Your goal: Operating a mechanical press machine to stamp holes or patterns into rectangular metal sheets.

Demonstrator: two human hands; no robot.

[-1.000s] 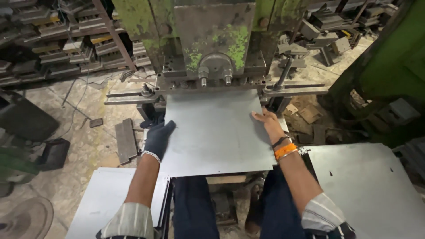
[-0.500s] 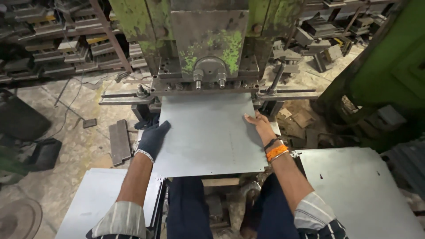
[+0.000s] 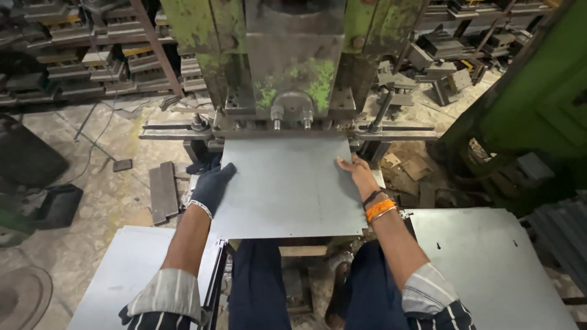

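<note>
While both hands steady it, sheet: flat grey rectangular metal sheet (image 3: 287, 189) lies on the green press (image 3: 287, 73) bed.
Left hand: dark-gloved left hand (image 3: 211, 183) grasps the sheet's left edge.
Right hand: bare right hand (image 3: 356, 174) rests flat on its right edge, fingers unclenched.

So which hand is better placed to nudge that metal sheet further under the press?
Probably the right hand: it lies flat on the metal sheet, near the press. The gloved left hand only grips the sheet's left edge.
</note>
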